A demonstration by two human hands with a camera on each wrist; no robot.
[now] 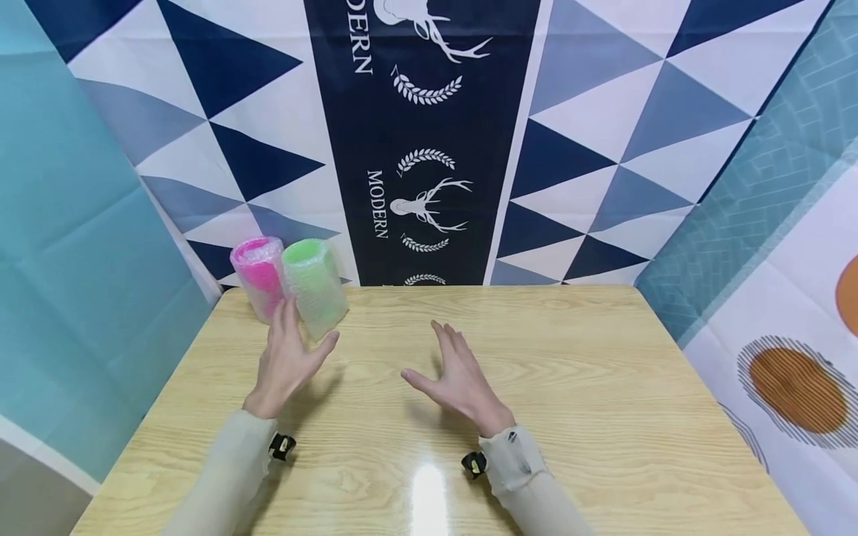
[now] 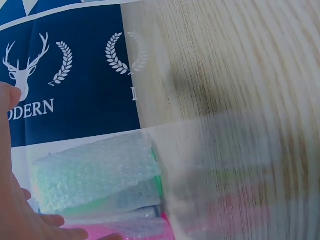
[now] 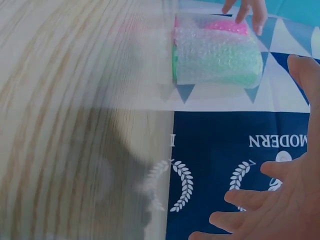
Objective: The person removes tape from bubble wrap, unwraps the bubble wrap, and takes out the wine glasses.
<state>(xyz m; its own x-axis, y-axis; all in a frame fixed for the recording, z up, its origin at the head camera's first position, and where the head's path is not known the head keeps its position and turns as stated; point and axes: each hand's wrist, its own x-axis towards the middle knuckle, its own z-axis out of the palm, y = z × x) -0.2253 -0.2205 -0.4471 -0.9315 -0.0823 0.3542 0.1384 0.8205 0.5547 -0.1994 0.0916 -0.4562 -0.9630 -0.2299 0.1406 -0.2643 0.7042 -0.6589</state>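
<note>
Toward the back left corner of the table, two open-topped, cup-like cylinders in clear bubble wrap stand side by side. The pink cylinder (image 1: 260, 274) is on the left and the green cylinder (image 1: 315, 286) on the right. My left hand (image 1: 288, 365) is in front of them with fingers and thumb spread; its fingertips overlap the pink one in the head view, and I cannot tell whether they touch. Over the middle of the table hovers my right hand (image 1: 459, 383), fingers extended and holding nothing. In the right wrist view, the wrapped green cylinder (image 3: 220, 62) partly hides the pink one.
A light wooden table (image 1: 570, 387) lies under both hands, with glare near its front. Behind it hangs a patterned cloth (image 1: 429, 149) with triangles and deer heads. A teal sheet (image 1: 87, 223) borders the left, and a patterned cloth with brown circles (image 1: 798, 387) the right.
</note>
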